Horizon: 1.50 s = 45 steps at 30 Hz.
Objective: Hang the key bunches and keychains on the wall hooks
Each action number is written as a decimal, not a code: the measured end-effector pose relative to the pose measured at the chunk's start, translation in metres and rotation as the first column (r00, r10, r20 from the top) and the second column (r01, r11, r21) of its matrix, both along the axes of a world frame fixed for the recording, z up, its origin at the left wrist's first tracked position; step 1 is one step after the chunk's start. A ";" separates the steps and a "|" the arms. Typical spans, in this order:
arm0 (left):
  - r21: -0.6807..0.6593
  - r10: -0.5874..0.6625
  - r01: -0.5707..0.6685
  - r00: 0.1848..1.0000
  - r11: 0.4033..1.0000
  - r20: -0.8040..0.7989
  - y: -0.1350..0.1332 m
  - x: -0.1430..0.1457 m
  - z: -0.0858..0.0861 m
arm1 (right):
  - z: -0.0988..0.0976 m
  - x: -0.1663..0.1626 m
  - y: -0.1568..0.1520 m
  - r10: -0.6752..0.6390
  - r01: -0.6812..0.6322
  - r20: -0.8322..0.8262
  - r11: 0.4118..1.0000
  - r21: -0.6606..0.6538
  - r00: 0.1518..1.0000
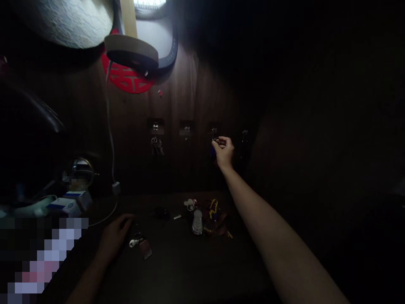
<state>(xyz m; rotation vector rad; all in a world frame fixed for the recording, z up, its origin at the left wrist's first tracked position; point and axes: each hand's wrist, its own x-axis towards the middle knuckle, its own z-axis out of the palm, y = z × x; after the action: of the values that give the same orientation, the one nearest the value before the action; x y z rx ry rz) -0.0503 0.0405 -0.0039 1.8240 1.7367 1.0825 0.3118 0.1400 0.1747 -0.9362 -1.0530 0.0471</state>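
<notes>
My right hand [224, 150] is raised to the dark wooden wall with its fingers pinched on a small key ring, just below a metal hook [214, 130]. A dark blue piece [213, 152] hangs beside those fingers; it is too dim to tell whether the ring is on the hook. Low on the left, my left hand [117, 231] rests on the dark tabletop with nothing visible in it, its fingers partly in shadow. Close to its right lie keys [134, 242] with a pinkish rectangular tag [145, 249].
Keys [156, 145] hang from the leftmost hook [155, 126]; two more hooks show. A silver oval fob [197, 223], a white figure charm [190, 204] and yellow straps [214, 207] lie on the table. At left are small boxes [68, 206] and a white cable [110, 135]; a lamp glows above.
</notes>
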 end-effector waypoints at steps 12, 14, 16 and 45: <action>-0.002 0.012 -0.012 1.000 1.000 0.007 0.000 0.001 0.002 | -0.007 -0.006 0.010 -0.104 0.110 0.070 0.991 -0.076 0.992; 0.003 0.013 -0.013 1.000 1.000 0.009 0.001 0.000 0.000 | -0.009 -0.007 0.008 -0.091 0.096 0.066 0.992 -0.079 0.994; 0.013 0.008 -0.008 1.000 1.000 0.011 0.002 0.000 -0.002 | -0.012 -0.008 0.006 -0.071 0.076 0.059 0.994 -0.075 0.996; 0.011 0.013 -0.013 0.999 1.000 -0.032 -0.007 0.001 0.001 | -0.156 -0.062 -0.096 0.216 -0.173 0.089 0.922 -0.346 0.972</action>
<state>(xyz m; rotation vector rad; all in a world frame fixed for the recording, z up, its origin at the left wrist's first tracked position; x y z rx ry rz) -0.0491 0.0339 -0.0031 1.8491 1.7666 1.0753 0.2495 0.0437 0.0183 -1.1506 -1.2784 0.3475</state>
